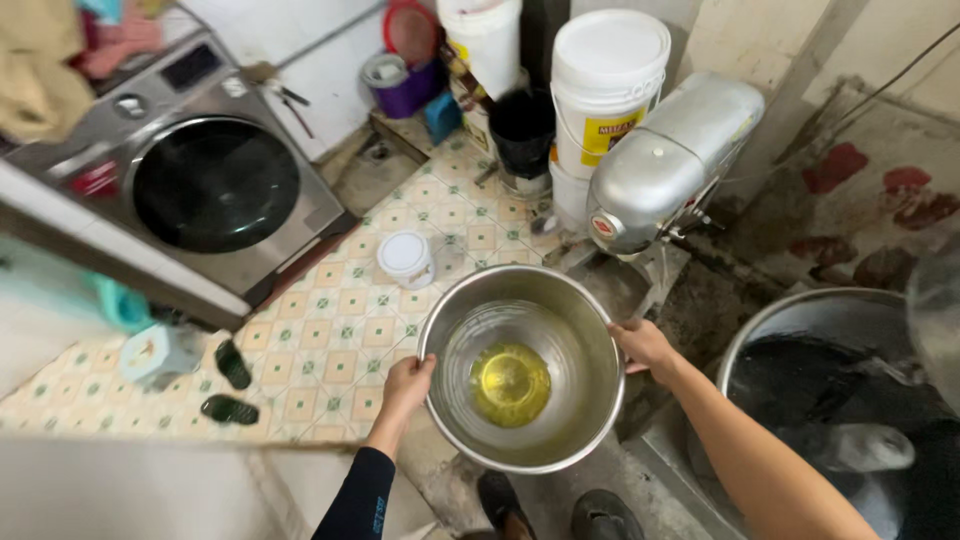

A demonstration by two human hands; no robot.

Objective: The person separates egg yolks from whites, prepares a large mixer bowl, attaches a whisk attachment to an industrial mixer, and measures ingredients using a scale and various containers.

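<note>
I hold a deep steel mixing bowl (pixel 580 330) with both hands, above the floor. A pool of yellow oil (pixel 510 382) lies at its bottom. My left hand (pixel 407 385) grips the bowl's left rim; its arm wears a dark sleeve. My right hand (pixel 643 345) grips the right rim, with the arm bare. Just beyond the bowl stands a grey stand mixer (pixel 665 160), its head tilted toward me.
A silver front-loading washing machine (pixel 205 180) stands at the left. White plastic buckets (pixel 605 85) and a black pot (pixel 522 125) crowd the back. A small white-lidded tub (pixel 405 258) and dark slippers (pixel 231 385) lie on the tiled floor. A large steel basin (pixel 760 330) sits at the right.
</note>
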